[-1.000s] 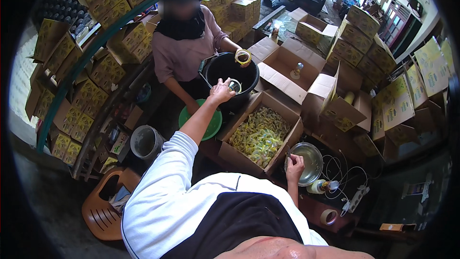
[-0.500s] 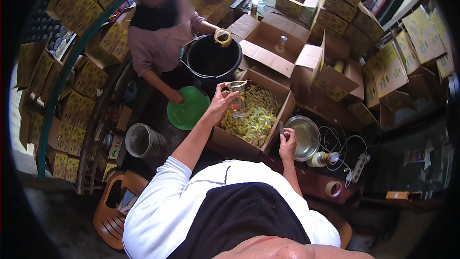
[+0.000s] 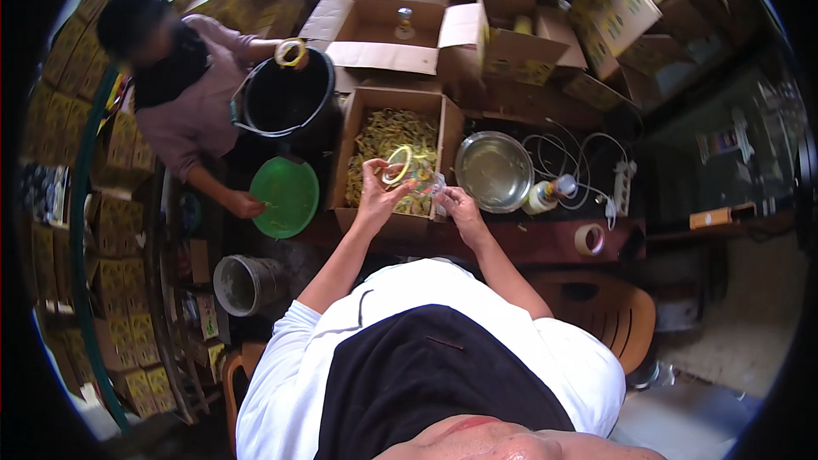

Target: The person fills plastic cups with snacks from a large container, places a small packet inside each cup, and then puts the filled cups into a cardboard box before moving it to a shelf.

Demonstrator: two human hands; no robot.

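Note:
My left hand (image 3: 377, 198) is closed round a clear cup (image 3: 419, 185) with a yellow ring at its mouth. The cup lies tilted on its side, its mouth toward the left and its base toward the right. At the base, the fingers of my right hand (image 3: 463, 209) are closed and touch the clear wall. Whether that hand also holds a thin grey tool cannot be made out. Both hands are over the near part of an open cardboard box (image 3: 348, 145) filled with yellow and clear strip-like pieces (image 3: 392, 129).
Across to the left, a person holds a yellow-rimmed cup (image 3: 290, 53) at a black bucket (image 3: 326, 89), the other hand at a green basin (image 3: 285, 196). Right of the box stand a metal bowl (image 3: 494, 172), a bottle (image 3: 542, 196), white cables, a power strip (image 3: 625, 187) and a tape roll (image 3: 589, 239).
The upright cup in my left hand has tipped sideways and come lower. My right hand, which held a thin grey tool near the bowl, has moved left to the cup's base. The view has shifted right.

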